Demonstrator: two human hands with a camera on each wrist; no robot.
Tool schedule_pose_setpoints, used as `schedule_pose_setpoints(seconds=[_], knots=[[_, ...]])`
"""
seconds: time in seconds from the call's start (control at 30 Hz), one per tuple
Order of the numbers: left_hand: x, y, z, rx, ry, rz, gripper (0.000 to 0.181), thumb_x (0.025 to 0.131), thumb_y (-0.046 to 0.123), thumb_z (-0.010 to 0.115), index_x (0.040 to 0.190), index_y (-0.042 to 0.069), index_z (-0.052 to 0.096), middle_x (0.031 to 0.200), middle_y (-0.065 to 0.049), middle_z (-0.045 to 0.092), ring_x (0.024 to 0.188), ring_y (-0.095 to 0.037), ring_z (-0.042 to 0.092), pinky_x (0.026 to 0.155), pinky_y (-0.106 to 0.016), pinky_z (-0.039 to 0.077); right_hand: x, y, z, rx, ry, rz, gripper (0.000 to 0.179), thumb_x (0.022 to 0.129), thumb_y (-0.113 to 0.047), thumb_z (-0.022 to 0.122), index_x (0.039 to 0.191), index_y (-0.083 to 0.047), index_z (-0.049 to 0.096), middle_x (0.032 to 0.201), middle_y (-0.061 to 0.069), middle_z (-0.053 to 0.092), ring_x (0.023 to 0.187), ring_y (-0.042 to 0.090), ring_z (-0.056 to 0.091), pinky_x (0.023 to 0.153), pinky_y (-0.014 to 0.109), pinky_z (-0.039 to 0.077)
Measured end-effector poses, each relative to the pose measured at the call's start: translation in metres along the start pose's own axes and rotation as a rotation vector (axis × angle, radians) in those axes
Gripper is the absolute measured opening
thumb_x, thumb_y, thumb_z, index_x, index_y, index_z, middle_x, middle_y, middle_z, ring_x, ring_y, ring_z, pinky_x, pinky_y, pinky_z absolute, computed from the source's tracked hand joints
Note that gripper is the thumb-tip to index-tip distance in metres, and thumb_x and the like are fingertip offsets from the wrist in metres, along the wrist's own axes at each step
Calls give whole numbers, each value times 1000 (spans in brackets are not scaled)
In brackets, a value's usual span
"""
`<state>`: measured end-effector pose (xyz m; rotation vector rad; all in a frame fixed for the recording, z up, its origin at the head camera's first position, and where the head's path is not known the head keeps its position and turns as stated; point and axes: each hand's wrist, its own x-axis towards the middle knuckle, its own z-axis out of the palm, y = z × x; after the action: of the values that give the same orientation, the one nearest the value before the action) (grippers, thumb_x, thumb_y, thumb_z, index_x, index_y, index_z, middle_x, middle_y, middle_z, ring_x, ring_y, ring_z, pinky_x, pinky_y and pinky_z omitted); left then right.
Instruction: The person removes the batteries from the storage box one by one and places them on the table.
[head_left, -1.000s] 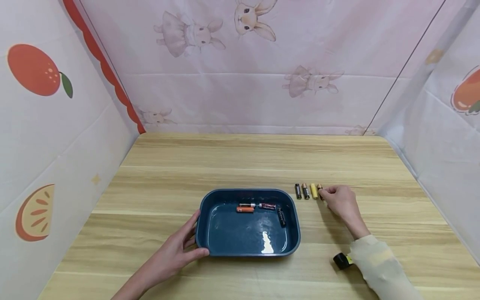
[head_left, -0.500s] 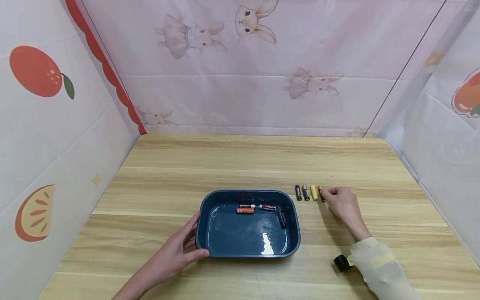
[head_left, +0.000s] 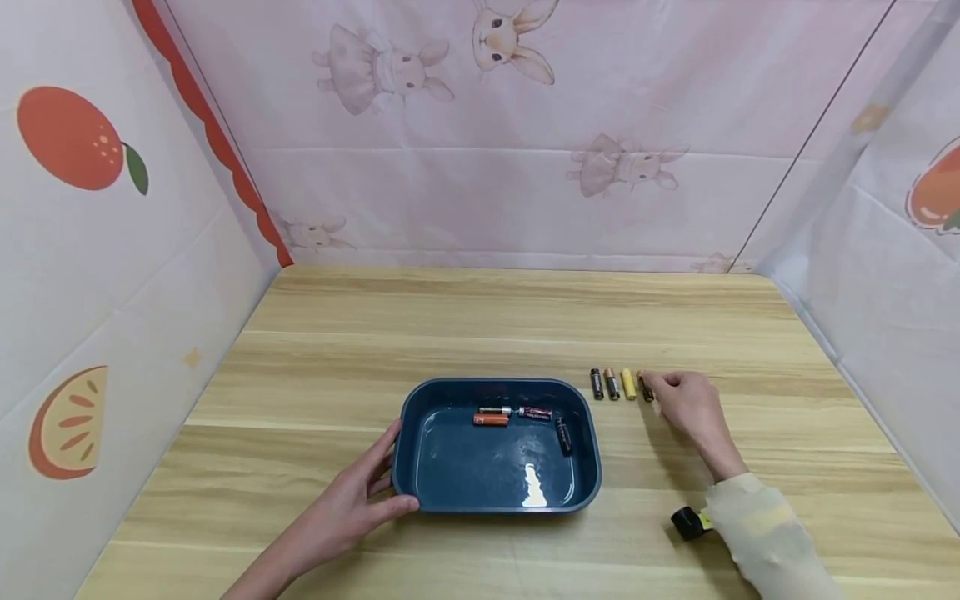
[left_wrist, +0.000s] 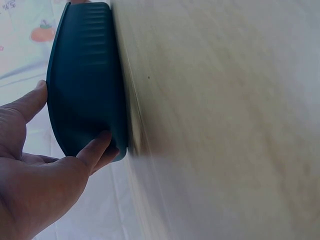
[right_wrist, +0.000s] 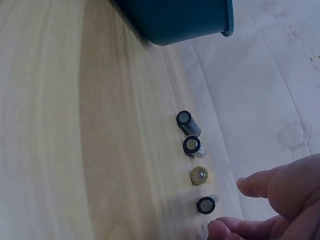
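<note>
A dark blue plastic box [head_left: 480, 487] stands on the table with several batteries inside: an orange battery [head_left: 491, 420], a dark red battery [head_left: 536, 413], a black battery [head_left: 564, 437] and one with a pale end. My left hand [head_left: 348, 504] holds the box's left end, thumb at the rim and fingers along the outer wall [left_wrist: 82, 85]. Right of the box lies a row with two dark batteries, a yellow battery [head_left: 627, 384] and a copper-topped black battery [head_left: 647, 388]. Beside this last one is my right hand [head_left: 688, 407]; in the right wrist view its thumb and fingers stand apart with nothing between them.
A small black object [head_left: 687, 523] sits by the right sleeve [head_left: 765, 525]. The wood-grain table [head_left: 480, 325] ends at a pink rabbit-print cloth [head_left: 450, 200] behind. White fruit-print cloths hang at both sides.
The rightmost battery and my right hand have shifted very slightly to the right. My left hand and the box have stayed in place.
</note>
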<state>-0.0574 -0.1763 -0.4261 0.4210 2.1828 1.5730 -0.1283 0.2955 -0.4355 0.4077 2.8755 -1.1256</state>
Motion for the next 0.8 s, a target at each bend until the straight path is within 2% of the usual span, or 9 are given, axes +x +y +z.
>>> schedule_pose_setpoints(seconds=[0.13,0.2,0.33,0.43,0.57,0.8], knots=[[0,0,0,-1,-4,3,100,96,17,77,165,3,6,164,-33,18,145,-48,37,110,-35,47,-3,-5,-7,26,-12,-23,61,107,-47,50,126,9,67,97,17,72,74,22,58,59,31,47],[0,0,0,3,-4,-3,100,96,18,77,166,4,7,165,-32,18,145,-48,37,110,-35,47,-6,-11,-10,61,-2,-46,57,107,-44,52,126,8,66,102,19,71,77,23,60,59,30,48],[0,1,0,9,3,-21,100,96,19,77,166,6,7,166,-30,17,146,-47,36,110,-33,46,-16,-30,-14,164,10,-97,49,107,-37,55,128,6,66,106,21,70,79,26,67,59,28,54],[0,2,0,2,8,-33,100,95,19,77,166,7,8,167,-29,17,146,-46,35,111,-32,46,-27,-51,-16,239,-7,-135,45,108,-34,56,128,6,66,104,20,69,79,22,68,61,26,58],[0,2,0,-4,5,-27,100,96,18,77,166,6,8,167,-29,16,146,-46,35,111,-32,45,-40,-77,-14,312,-57,-211,36,107,-25,60,125,6,67,99,15,68,78,18,64,63,23,58],[0,0,0,-2,4,-16,99,96,18,77,166,6,7,167,-29,16,146,-46,35,111,-32,45,-52,-107,12,381,-211,-299,28,104,-14,63,123,7,67,106,21,70,86,29,68,71,32,62]])
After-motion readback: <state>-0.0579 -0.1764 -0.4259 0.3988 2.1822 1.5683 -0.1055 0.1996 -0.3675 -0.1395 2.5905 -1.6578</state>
